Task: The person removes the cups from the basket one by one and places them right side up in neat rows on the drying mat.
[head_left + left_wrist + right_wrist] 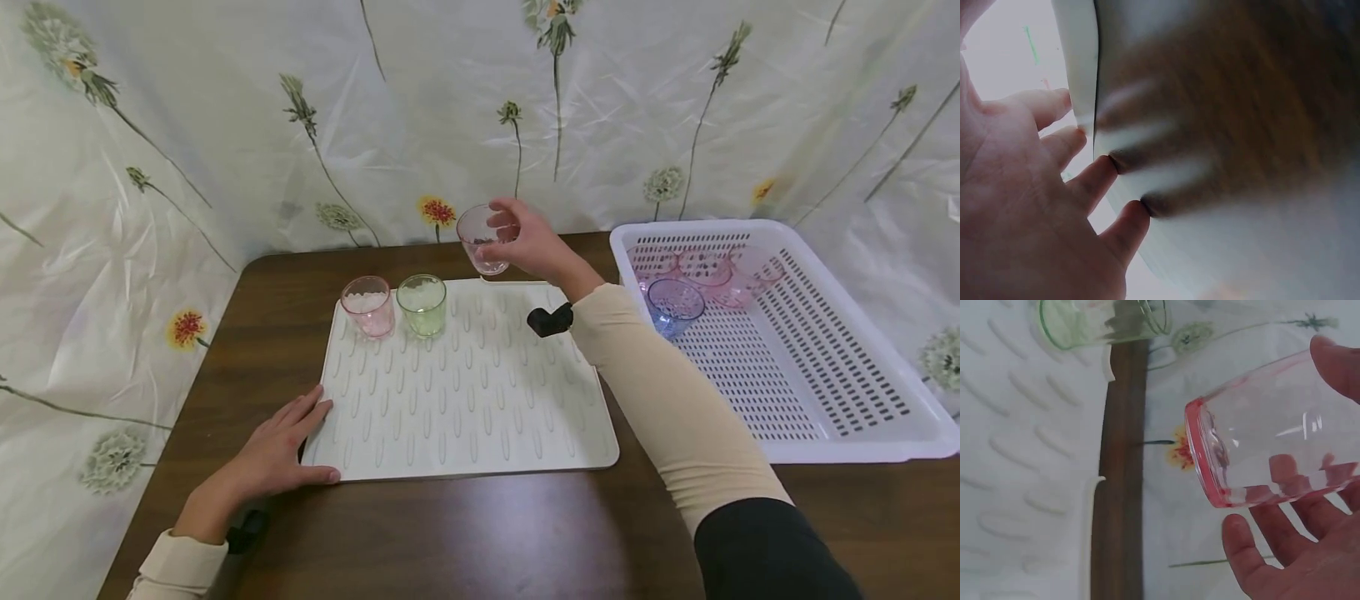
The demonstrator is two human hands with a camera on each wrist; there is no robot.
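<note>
With the clock dial centred on the white ridged mat (465,392), the brown table (480,542) runs beneath everything and a flower-printed curtain (420,108) hangs behind it at 12 o'clock. The person's right arm, in a beige sleeve (667,392), stretches in from 5 o'clock, passing over the mat's right side, and its right hand (528,242) is at 1 o'clock beyond the far edge. The left hand (273,454) is at 8 o'clock, its fingers straight and spread, touching the mat's left edge and gripping nothing, with the thumb by the near corner. At 3 o'clock sits the white perforated basket (750,383); towards its own 10 o'clock corner it holds what look like three pink-tinted glasses (752,279), with a blue glass (675,308) at their 7 o'clock. On the mat stand two upright glasses, just beside each other: a pink glass (369,312) at 10 o'clock and a green glass (423,308) at 11. The clear, pink-edged glass (474,235) is at 12 o'clock, pinched in the right hand; the right wrist view shows the thumb along one side, the fingers opposite, and the thick pink base pointing away from the palm, apart from the mat.
</note>
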